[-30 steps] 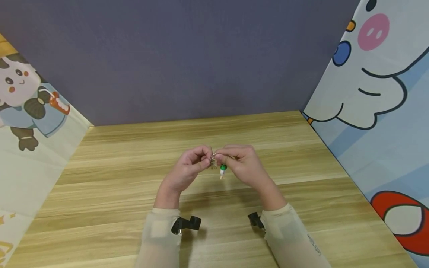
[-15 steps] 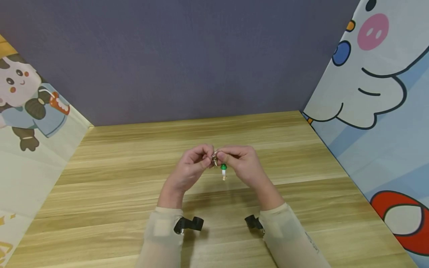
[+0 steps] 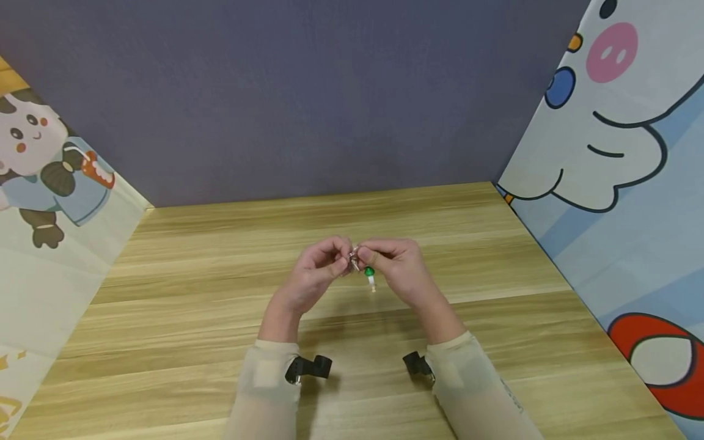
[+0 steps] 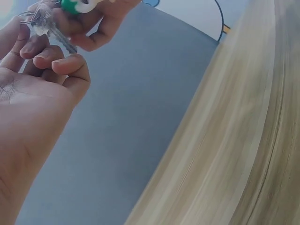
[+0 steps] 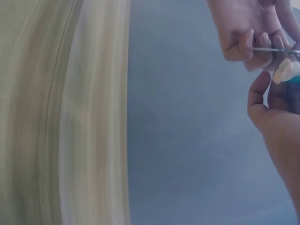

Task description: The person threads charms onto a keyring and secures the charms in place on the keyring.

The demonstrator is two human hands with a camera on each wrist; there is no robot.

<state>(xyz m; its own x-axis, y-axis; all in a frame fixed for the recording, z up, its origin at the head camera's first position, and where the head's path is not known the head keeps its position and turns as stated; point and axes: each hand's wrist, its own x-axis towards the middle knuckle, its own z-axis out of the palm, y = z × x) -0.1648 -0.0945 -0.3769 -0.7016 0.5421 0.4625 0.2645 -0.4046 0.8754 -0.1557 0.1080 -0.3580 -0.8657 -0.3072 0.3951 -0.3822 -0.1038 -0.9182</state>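
Observation:
Above the middle of the table, both hands meet at a small metal key ring with silvery keys (image 3: 354,261). My left hand (image 3: 308,275) pinches the ring between thumb and fingers. One key (image 4: 55,32) lies over its curled fingertips in the left wrist view. With thumb and forefinger, my right hand (image 3: 400,272) pinches the keychain's attached end. Below those fingers dangles its small green and white charm (image 3: 370,276), with a pale tip. The fingertips partly hide the ring and the join. In the right wrist view a key blade (image 5: 266,49) shows edge-on, near the charm (image 5: 285,71).
A wood-grain table (image 3: 192,293) lies beneath the hands. A dark grey-blue panel (image 3: 319,98) rises behind it, and cartoon-printed panels stand at the left (image 3: 71,244) and right (image 3: 632,244). Black wrist mounts (image 3: 309,368) sit on both sleeves.
Both hands stay joined at the key ring and have risen very slightly. The charm has swung a little to the right, and the keys have shifted between the fingertips.

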